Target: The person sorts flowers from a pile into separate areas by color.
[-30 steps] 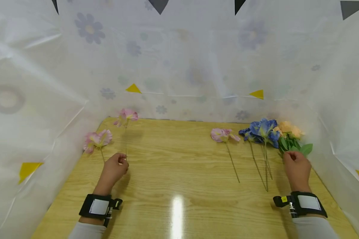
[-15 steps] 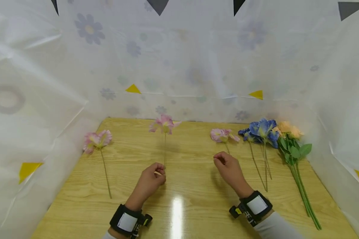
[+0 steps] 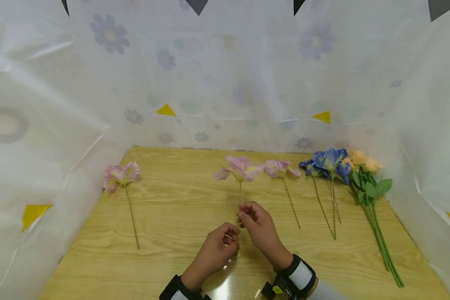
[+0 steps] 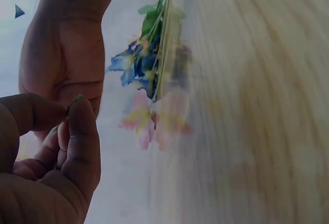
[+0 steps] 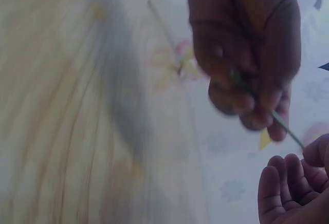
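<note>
In the head view a pink artificial flower (image 3: 239, 167) stands upright near the middle of the table, its thin green stem running down to both hands. My left hand (image 3: 218, 249) pinches the lower stem between thumb and fingers. Slightly higher, my right hand (image 3: 260, 230) pinches the same stem from the other side. The right wrist view shows a length of green stem (image 5: 285, 125) between the two hands. A second pink flower (image 3: 277, 168) lies just right of the held bloom, and the two blooms nearly meet in the head view.
Several blue flowers (image 3: 331, 161) lie at the right, beside orange flowers (image 3: 363, 163) with leafy green stems. Another pink flower (image 3: 122, 176) lies at the far left. White patterned sheeting (image 3: 225, 75) encloses the back and sides of the wooden table (image 3: 180, 200).
My left hand has carried the pink flower from the left to the middle. My right hand has moved left from the orange flowers and now pinches the same stem.
</note>
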`<state>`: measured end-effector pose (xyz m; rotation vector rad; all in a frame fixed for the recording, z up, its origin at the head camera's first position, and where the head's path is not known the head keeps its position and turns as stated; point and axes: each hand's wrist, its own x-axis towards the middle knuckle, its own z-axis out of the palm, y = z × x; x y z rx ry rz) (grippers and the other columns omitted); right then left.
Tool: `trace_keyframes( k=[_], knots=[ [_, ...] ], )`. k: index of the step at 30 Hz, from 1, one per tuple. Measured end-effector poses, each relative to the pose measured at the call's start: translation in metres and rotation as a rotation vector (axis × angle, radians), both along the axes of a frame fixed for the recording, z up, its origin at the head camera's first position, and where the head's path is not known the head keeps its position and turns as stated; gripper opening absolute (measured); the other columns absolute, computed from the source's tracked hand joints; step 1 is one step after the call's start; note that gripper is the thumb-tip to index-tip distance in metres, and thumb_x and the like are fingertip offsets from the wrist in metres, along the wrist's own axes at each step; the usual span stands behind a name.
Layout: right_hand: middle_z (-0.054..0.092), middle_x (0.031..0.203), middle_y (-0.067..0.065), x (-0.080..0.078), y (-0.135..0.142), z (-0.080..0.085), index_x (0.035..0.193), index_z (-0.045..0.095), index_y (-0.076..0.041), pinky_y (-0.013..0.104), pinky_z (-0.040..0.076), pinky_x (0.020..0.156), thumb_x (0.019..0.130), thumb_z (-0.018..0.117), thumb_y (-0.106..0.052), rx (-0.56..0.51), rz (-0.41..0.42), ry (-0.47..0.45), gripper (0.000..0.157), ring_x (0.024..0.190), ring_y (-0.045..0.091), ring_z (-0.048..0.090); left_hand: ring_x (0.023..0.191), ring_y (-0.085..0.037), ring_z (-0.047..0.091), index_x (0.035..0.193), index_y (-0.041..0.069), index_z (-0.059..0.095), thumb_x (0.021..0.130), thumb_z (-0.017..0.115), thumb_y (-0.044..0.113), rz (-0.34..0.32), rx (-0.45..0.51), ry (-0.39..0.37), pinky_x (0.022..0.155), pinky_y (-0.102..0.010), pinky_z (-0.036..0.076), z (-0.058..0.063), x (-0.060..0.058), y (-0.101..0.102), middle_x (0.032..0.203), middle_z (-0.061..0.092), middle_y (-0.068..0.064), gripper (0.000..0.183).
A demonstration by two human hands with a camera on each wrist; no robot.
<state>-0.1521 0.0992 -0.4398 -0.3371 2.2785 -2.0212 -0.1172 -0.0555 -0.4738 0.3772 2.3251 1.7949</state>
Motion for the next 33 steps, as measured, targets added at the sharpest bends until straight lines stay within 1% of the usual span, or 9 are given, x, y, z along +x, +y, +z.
trace_keyframes(
  k=[6, 10, 14, 17, 21, 22, 24, 28, 33],
  knots=[
    [0.056, 0.097, 0.028, 0.001, 0.004, -0.008, 0.107, 0.057, -0.002, 0.029, 0.055, 0.066, 0.092, 0.058, -0.008, -0.092, -0.054, -0.056, 0.017, 0.081, 0.027, 0.061, 0.072, -0.015, 0.060, 0.100, 0.004, 0.059, 0.083, 0.057, -0.004, -0.014, -0.021, 0.016, 0.058, -0.021, 0.049, 0.004, 0.004, 0.007, 0.094, 0.062, -0.015, 0.019],
    [0.055, 0.098, 0.028, -0.004, 0.007, -0.019, 0.107, 0.057, -0.005, 0.032, 0.056, 0.064, 0.093, 0.058, -0.013, -0.078, -0.075, -0.054, 0.017, 0.079, 0.027, 0.061, 0.073, -0.012, 0.059, 0.102, 0.004, 0.059, 0.084, 0.060, 0.002, -0.013, -0.031, 0.027, 0.060, -0.022, 0.050, 0.000, 0.002, 0.008, 0.093, 0.062, -0.009, 0.018],
    [0.056, 0.099, 0.027, -0.013, 0.016, -0.018, 0.108, 0.058, -0.008, 0.037, 0.057, 0.065, 0.093, 0.058, -0.018, -0.022, -0.116, -0.043, 0.018, 0.080, 0.028, 0.061, 0.078, -0.012, 0.059, 0.106, 0.004, 0.061, 0.086, 0.062, 0.010, 0.018, -0.061, 0.074, 0.066, -0.027, 0.053, -0.008, -0.002, 0.004, 0.094, 0.062, -0.007, 0.021],
    [0.056, 0.102, 0.024, -0.027, 0.033, -0.011, 0.111, 0.057, -0.009, 0.038, 0.057, 0.067, 0.094, 0.057, -0.019, 0.053, -0.185, -0.057, 0.020, 0.082, 0.027, 0.061, 0.081, -0.014, 0.059, 0.107, 0.005, 0.061, 0.087, 0.062, 0.013, 0.049, -0.069, 0.095, 0.069, -0.029, 0.054, -0.010, -0.003, -0.006, 0.095, 0.061, -0.008, 0.021],
    [0.055, 0.102, 0.018, -0.055, 0.068, -0.009, 0.117, 0.055, -0.008, 0.039, 0.057, 0.069, 0.095, 0.053, -0.019, 0.159, -0.263, -0.055, 0.024, 0.086, 0.030, 0.060, 0.085, -0.020, 0.058, 0.107, 0.003, 0.060, 0.089, 0.059, 0.008, 0.103, -0.094, 0.065, 0.072, -0.033, 0.054, 0.010, 0.002, -0.026, 0.095, 0.060, -0.011, 0.018],
    [0.055, 0.102, 0.017, -0.063, 0.078, -0.011, 0.118, 0.055, -0.007, 0.042, 0.056, 0.071, 0.096, 0.052, -0.019, 0.185, -0.274, -0.048, 0.025, 0.088, 0.031, 0.060, 0.086, -0.020, 0.057, 0.106, 0.003, 0.060, 0.089, 0.059, 0.009, 0.122, -0.105, 0.064, 0.072, -0.034, 0.053, 0.010, 0.001, -0.032, 0.095, 0.060, -0.010, 0.018],
    [0.054, 0.102, 0.017, -0.078, 0.097, -0.015, 0.119, 0.054, -0.005, 0.045, 0.056, 0.072, 0.096, 0.050, -0.018, 0.249, -0.300, -0.031, 0.026, 0.089, 0.034, 0.060, 0.087, -0.020, 0.057, 0.106, 0.004, 0.060, 0.090, 0.060, 0.009, 0.169, -0.114, 0.046, 0.074, -0.036, 0.053, 0.009, 0.000, -0.043, 0.096, 0.060, -0.009, 0.018],
    [0.056, 0.103, 0.019, -0.105, 0.129, -0.024, 0.121, 0.053, -0.001, 0.042, 0.056, 0.068, 0.096, 0.046, -0.017, 0.413, -0.347, 0.001, 0.030, 0.089, 0.036, 0.061, 0.087, -0.014, 0.056, 0.107, 0.007, 0.062, 0.089, 0.063, 0.015, 0.262, -0.132, 0.049, 0.073, -0.035, 0.052, -0.013, -0.009, -0.067, 0.097, 0.062, -0.003, 0.019],
    [0.058, 0.102, 0.021, -0.122, 0.149, -0.034, 0.121, 0.053, 0.005, 0.031, 0.051, 0.059, 0.095, 0.045, -0.014, 0.526, -0.341, -0.012, 0.033, 0.081, 0.033, 0.062, 0.086, -0.016, 0.057, 0.110, 0.004, 0.062, 0.089, 0.063, 0.015, 0.352, -0.292, 0.123, 0.073, -0.038, 0.052, -0.008, -0.014, -0.100, 0.100, 0.063, -0.008, 0.024]
  ],
)
